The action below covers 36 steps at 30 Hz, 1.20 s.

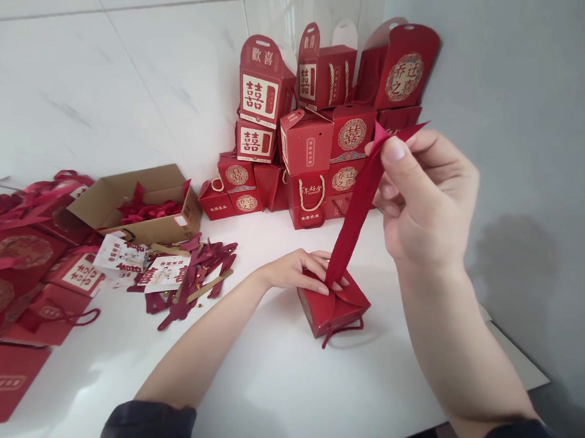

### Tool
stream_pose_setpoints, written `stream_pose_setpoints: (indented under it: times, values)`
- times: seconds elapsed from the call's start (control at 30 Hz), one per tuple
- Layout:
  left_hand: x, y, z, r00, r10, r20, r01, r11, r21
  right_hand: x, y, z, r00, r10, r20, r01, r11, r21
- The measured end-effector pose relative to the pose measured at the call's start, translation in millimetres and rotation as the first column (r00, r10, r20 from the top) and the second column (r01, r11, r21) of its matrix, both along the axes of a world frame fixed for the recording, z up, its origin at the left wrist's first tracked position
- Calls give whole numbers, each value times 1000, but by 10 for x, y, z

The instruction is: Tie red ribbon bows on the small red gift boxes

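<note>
**Red gift box (pixel 333 306): where is it?**
On the white bench (pixel 265 401), under the left hand (pixel 296 272), with a dark red cord handle (pixel 343 333) at its front edge.

**And the fingers?**
The left fingers (pixel 321 268) lie open across the box top. The right hand (pixel 429 203) has its fingers (pixel 393 155) closed, pinching a red ribbon (pixel 357 221) held up, its lower end reaching the box top.

**What's around them?**
Stacked red boxes (pixel 317 144) stand against the tiled wall (pixel 162 74). To the left are a cardboard carton (pixel 120 194) holding red strips and loose red strips (pixel 192 286) on the bench.
</note>
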<state>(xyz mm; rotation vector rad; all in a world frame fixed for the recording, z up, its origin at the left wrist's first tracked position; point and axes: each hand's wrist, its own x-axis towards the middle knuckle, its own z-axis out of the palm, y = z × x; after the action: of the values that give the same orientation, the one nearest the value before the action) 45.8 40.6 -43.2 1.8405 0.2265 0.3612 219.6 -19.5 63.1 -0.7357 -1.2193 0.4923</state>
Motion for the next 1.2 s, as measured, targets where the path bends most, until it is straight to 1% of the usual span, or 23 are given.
stream_pose_setpoints:
  times: [0.1,0.2,0.4,0.47,0.57,0.63,0.7,0.73,0.8,0.83,0.87,0.9,0.93,1.0,1.07,1.13,1.2]
  values:
    - [19,7,-59,999,43,34,-42,999,-13,21,-9,9,1000,-11,-14,11,1000,16]
    - [9,24,-79,996,83,14,-82,996,-15,42,19,-1,1000,-3,-8,3,1000,21]
    - [-182,149,45,986,156,-60,-153,987,39,34,89,-43,996,8,86,-5,999,-35]
    - [-243,191,58,982,179,-63,-177,983,44,27,135,-55,997,21,68,-19,999,-40]
    - [-274,221,23,981,190,-45,-189,982,26,35,289,-110,1000,8,-20,-9,998,-54]
    - [-269,223,-8,981,189,-34,-188,982,22,53,440,-209,996,-6,-93,-1,996,-84]
    - [-261,220,-26,980,195,-41,-194,981,30,75,578,-376,991,-4,-130,-15,989,-146]
    - [-259,220,-30,979,200,-46,-199,979,34,85,623,-483,993,9,-121,-33,979,-200]
    - [-258,222,-33,978,204,-51,-202,979,38,106,638,-716,998,57,-34,-66,925,-375]
    - [-259,224,-34,978,200,-50,-198,979,39,114,605,-831,993,103,57,-68,896,-438]
    - [-260,227,-37,979,197,-44,-195,980,39,122,549,-936,971,162,174,-60,875,-481]
    - [-262,231,-41,980,194,-38,-192,981,38,129,476,-1025,934,225,278,-51,853,-519]
    - [-265,235,-47,981,190,-34,-189,981,38,135,394,-1096,902,262,343,-43,844,-534]
    - [-270,244,-62,982,187,-25,-186,982,33,144,231,-1183,869,299,393,-59,853,-518]
    - [-277,254,-79,983,182,-22,-181,983,26,147,110,-1210,857,314,408,-92,873,-479]
    - [-283,261,-93,982,188,-23,-188,982,20,134,45,-1214,831,346,435,-128,881,-456]
    - [-285,266,-102,980,198,-27,-198,980,13,94,22,-1224,791,421,443,-189,858,-477]
